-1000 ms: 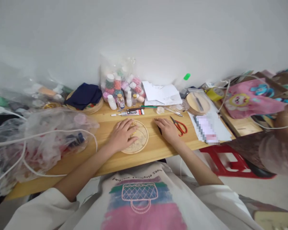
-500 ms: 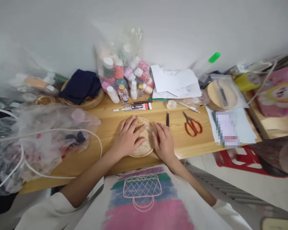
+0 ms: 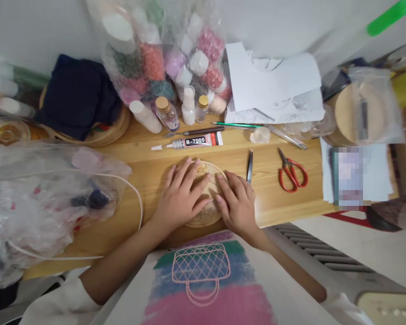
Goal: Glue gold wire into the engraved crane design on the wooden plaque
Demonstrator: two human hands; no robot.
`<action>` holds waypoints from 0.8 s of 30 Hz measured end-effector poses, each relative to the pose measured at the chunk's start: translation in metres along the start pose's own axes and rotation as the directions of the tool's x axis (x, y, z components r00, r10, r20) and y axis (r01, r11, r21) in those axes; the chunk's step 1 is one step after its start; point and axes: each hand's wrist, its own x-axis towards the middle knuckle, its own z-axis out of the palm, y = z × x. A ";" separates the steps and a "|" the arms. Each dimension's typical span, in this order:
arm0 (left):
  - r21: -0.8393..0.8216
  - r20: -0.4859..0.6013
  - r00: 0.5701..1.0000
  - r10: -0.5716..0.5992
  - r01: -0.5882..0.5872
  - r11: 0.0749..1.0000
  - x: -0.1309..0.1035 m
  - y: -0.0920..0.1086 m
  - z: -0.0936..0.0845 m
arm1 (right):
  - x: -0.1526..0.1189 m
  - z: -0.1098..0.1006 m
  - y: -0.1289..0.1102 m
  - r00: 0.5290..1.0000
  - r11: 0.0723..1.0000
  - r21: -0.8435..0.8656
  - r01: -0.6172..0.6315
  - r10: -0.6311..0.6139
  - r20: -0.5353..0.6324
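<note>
The tube [image 3: 203, 140] carries bold print — "B-7000" — in white characters.

Your wooden table [image 3: 269, 201] crosses mid-frame; on it you have a patterned disc [image 3: 206, 216] at centre, a glue tube [image 3: 196, 141] above, tweezers [image 3: 249, 166] and red-handled scissors [image 3: 286, 164] rightward, a plastic bag [image 3: 37, 205] at left.

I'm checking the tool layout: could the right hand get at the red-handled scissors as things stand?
Probably yes: the scissors lie uncovered, right of the right hand, with bare table between; the tweezers nearby seem avoidable.
</note>
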 end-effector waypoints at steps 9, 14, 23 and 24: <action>-0.005 0.014 1.000 0.000 0.000 1.000 0.000 0.000 0.001 | 0.002 -0.002 -0.002 0.998 0.999 -0.044 -0.014 0.016 0.056; 0.007 0.030 1.000 -0.002 0.001 1.000 0.000 0.000 0.000 | 0.002 -0.002 -0.003 0.998 0.998 -0.062 -0.019 0.023 0.065; 0.021 0.008 1.000 -0.003 0.003 1.000 0.000 0.000 0.001 | 0.002 -0.001 -0.002 0.998 0.998 -0.056 -0.014 0.017 0.063; 0.025 0.002 1.000 0.002 -0.002 1.000 0.000 0.000 0.001 | 0.002 -0.001 -0.002 0.998 0.998 -0.060 -0.011 0.015 0.062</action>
